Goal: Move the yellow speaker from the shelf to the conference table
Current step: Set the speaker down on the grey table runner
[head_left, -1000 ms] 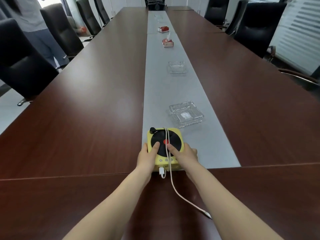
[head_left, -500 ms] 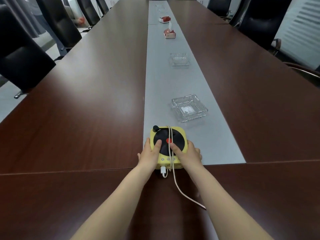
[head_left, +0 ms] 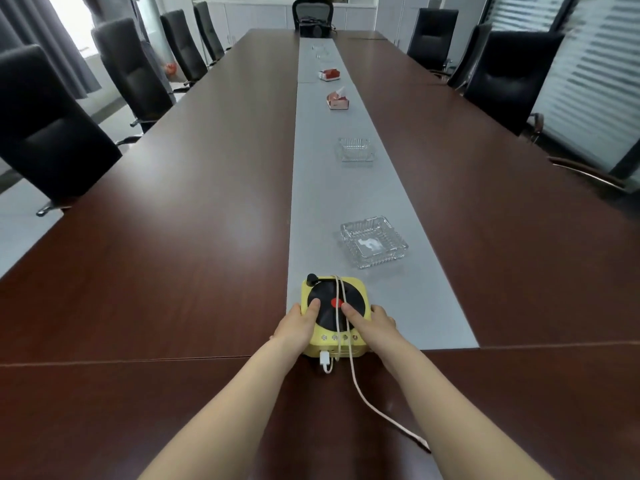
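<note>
Head view: a white cable [head_left: 360,389] trails from the near right across the dark wood of the table [head_left: 173,271], runs up over the front of the yellow speaker [head_left: 358,289] and loops across its black record-shaped top. A white plug [head_left: 325,359] hangs at the speaker's front face. The left hand [head_left: 298,327] grips the speaker's left side and the right hand [head_left: 375,325] its right side, each thumb pressed on the black disc. The speaker sits on the table at the near end of a grey centre strip [head_left: 346,188], its front edge at the seam with the wood. Small buttons line its front; any marking on them is too small to read.

Just beyond it on the strip stands a glass ashtray [head_left: 372,242], a little to the right. A second ashtray [head_left: 356,149] lies farther on, then two red-and-white packs [head_left: 337,100], print unreadable. Broad bare wood runs along both sides of the strip out to the table edges. Black chairs [head_left: 52,133] line the left edge and more stand along the right.

Compared with half a second ago, both hands hold as they did and the speaker is at the same spot. The view has tilted up, so the far end chair [head_left: 312,12] now shows.
</note>
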Motion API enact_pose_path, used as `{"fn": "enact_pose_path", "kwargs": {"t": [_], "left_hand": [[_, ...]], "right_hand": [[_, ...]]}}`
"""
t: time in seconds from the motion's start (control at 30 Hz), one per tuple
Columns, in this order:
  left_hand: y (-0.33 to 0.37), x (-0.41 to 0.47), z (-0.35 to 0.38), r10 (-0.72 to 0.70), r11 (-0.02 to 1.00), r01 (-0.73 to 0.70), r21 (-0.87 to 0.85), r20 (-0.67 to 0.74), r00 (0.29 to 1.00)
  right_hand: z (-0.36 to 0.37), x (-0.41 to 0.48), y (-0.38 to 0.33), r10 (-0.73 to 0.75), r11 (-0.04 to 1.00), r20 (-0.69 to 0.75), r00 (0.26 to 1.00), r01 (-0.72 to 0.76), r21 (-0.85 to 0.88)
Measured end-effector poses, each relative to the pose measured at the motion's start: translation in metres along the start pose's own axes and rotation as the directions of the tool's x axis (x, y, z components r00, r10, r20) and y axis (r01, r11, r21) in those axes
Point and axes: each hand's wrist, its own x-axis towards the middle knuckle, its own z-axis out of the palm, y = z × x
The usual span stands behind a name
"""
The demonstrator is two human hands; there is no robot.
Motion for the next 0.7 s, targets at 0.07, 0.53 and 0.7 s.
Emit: {"fn": "enact_pose_path", "kwargs": {"t": [0.07,0.53,0.7], "left_hand": [[0.004,-0.008,-0.003,-0.001,1.0,0.001,-0.024,-0.012,1.0],[0.008,-0.026,-0.001,0.01,0.992,-0.007,-0.129,0.025,1.0],[0.006,-0.022,0.007,-0.036,0.993,0.034,-0.11,-0.015,0.999]], "right_hand": [[-0.004,-0.005,-0.003,-0.002,1.0,0.017,1.0,0.001,0.016],[-0.024,-0.02,-0.01,-0.091,0.982,-0.031,0.995,0.095,0.166],[-0.018,-0.018,-0.01,-0.113,0.983,-0.107,0.988,0.127,0.135]]}}
